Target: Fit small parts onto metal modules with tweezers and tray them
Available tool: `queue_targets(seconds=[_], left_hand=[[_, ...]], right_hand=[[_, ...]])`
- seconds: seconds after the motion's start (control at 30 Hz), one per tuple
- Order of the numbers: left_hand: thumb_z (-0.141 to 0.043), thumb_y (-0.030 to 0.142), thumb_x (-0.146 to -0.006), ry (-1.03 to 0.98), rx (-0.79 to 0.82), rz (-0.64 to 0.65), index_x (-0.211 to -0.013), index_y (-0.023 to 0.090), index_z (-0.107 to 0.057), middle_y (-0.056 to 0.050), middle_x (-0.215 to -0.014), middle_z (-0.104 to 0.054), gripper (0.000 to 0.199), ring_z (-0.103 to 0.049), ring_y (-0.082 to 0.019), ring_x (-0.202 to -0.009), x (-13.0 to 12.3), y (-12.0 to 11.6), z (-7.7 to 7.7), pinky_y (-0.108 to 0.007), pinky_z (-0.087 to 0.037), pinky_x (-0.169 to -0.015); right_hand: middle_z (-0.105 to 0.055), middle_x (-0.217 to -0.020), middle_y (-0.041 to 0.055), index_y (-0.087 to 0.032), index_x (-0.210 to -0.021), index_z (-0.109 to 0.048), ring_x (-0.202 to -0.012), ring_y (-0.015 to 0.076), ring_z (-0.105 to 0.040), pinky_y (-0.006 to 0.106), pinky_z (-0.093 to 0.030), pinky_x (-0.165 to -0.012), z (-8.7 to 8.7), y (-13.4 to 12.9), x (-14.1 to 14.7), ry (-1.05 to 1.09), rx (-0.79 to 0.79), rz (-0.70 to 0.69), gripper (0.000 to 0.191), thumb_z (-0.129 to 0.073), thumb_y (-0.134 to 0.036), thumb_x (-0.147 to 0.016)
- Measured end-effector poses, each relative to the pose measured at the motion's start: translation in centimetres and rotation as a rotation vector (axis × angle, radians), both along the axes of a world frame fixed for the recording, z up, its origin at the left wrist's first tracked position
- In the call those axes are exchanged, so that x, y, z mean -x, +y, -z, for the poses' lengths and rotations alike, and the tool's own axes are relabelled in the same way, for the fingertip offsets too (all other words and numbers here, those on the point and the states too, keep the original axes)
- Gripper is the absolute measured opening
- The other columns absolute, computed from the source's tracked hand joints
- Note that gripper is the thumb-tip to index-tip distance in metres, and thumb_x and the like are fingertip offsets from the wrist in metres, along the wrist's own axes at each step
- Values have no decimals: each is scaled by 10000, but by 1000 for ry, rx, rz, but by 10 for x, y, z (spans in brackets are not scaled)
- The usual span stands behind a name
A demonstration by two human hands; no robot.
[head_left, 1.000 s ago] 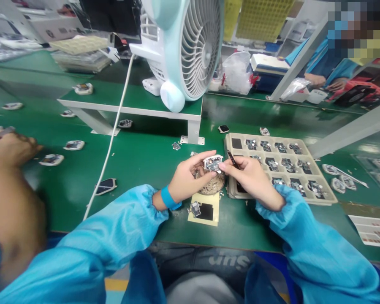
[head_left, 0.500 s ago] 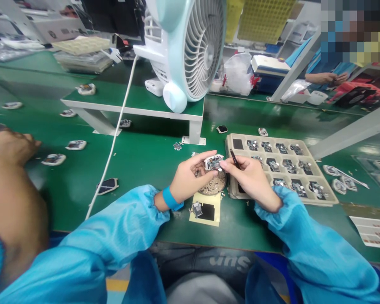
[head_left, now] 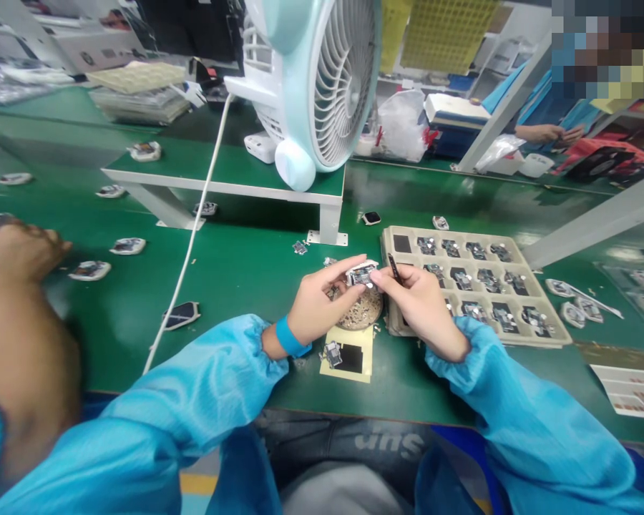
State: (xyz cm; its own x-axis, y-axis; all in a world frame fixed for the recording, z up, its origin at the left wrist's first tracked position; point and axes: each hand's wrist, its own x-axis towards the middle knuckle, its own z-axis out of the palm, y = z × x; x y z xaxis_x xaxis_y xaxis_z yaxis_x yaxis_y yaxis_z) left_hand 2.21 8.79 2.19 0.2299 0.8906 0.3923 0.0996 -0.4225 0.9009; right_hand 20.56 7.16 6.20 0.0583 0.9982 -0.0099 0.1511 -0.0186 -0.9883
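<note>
My left hand (head_left: pixel 319 304) grips a small white watch case (head_left: pixel 361 273) with a circuit board inside, held between thumb and fingers. The thumb and fingertip of my right hand (head_left: pixel 423 307) press at the case's right side. Black tweezers (head_left: pixel 394 268) stick up from the same hand, their tips hidden. Just below the case is a round dish (head_left: pixel 362 312) of small beige bits, partly covered by my left hand. A yellow sheet (head_left: pixel 348 377) lies nearer to me, bearing a loose circuit board (head_left: pixel 333 353) and a black rectangle.
To the right stands a beige compartment tray (head_left: pixel 475 267) with boards in it. A pale blue fan (head_left: pixel 295 93) sits on a raised shelf (head_left: pixel 220 179), its white cable (head_left: pixel 185 275) crossing the bench. Watch cases (head_left: pixel 129 246) lie leftward, near another person's hand (head_left: pixel 18 247).
My right hand has shifted very slightly left, still at the watch case. Its hold on the tweezers looks the same. The view has shifted a little.
</note>
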Motion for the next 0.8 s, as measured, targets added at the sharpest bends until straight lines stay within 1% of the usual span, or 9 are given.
queue_targets(seconds=[0.07, 0.13, 0.2, 0.27, 0.33, 0.43, 0.63, 0.73, 0.8], left_hand=[[-754, 250, -873, 33, -31, -26, -1321, 241, -706, -64, -1138, -777, 451, -740, -205, -898, 1, 0, -1, -358, -626, -862], [-767, 262, -864, 12, 1, -23, -1309, 240, -716, -66, -1120, -784, 448, -743, -205, -886, 2, 0, -3, -360, -629, -856], [-784, 274, -852, -91, 116, 38, -1318, 221, -707, -82, -1148, -780, 475, -752, -230, -954, 1, 1, -4, -378, -633, -885], [-813, 270, -824, -226, 241, 128, -1312, 189, -703, -104, -1179, -771, 507, -746, -261, -1051, 1, 3, -5, -406, -621, -950], [-841, 249, -792, -321, 316, 201, -1274, 165, -718, -118, -1177, -771, 504, -736, -276, -1099, 0, 4, -6, -426, -601, -1003], [-840, 223, -791, -379, 367, 248, -1246, 164, -727, -125, -1166, -773, 472, -735, -274, -1107, -2, 5, -7, -430, -591, -1023], [-815, 192, -807, -396, 294, 243, -1143, 192, -783, -98, -1242, -692, 338, -727, -233, -1090, -4, 4, -9, -359, -596, -1007], [-803, 216, -821, -362, 258, 213, -1111, 192, -797, -93, -1210, -683, 290, -713, -222, -1093, -3, 4, -8, -341, -589, -1007], [-799, 245, -831, -323, 280, 203, -1147, 191, -783, -101, -1197, -704, 322, -717, -225, -1070, -2, 5, -6, -356, -598, -984]], right_hand=[[-711, -769, 38, -166, -798, -747, -709, 158, -605, 289, -497, -649, 2, 0, 0, -21, -22, -5, 350, -819, -507, -762], [-710, -810, 35, -175, -862, -723, -739, 165, -619, 298, -514, -676, 4, 0, 0, -41, -81, 2, 335, -832, -474, -756], [-711, -886, 33, -193, -955, -686, -808, 178, -646, 314, -538, -738, 6, 0, -1, -44, -158, 4, 353, -848, -425, -745], [-710, -962, 41, -203, -1015, -659, -888, 189, -664, 333, -548, -813, 8, 0, -3, -33, -202, -25, 369, -843, -388, -755], [-706, -994, 47, -204, -1016, -653, -926, 192, -668, 343, -544, -857, 9, 1, -4, -17, -195, -76, 346, -830, -372, -770], [-697, -977, 37, -201, -986, -652, -926, 188, -666, 343, -537, -882, 10, 3, -6, 24, -157, -123, 340, -841, -369, -758], [-725, -918, 37, -190, -955, -711, -862, 195, -666, 337, -540, -816, 10, 3, -5, 24, -91, -138, 296, -834, -376, -761], [-738, -883, 36, -185, -952, -738, -809, 192, -660, 319, -539, -739, 8, 1, -4, -45, -90, -168, 263, -815, -368, -780], [-732, -834, 29, -180, -920, -740, -744, 179, -642, 299, -524, -668, 6, 0, -5, -98, -91, -173, 251, -812, -375, -781]])
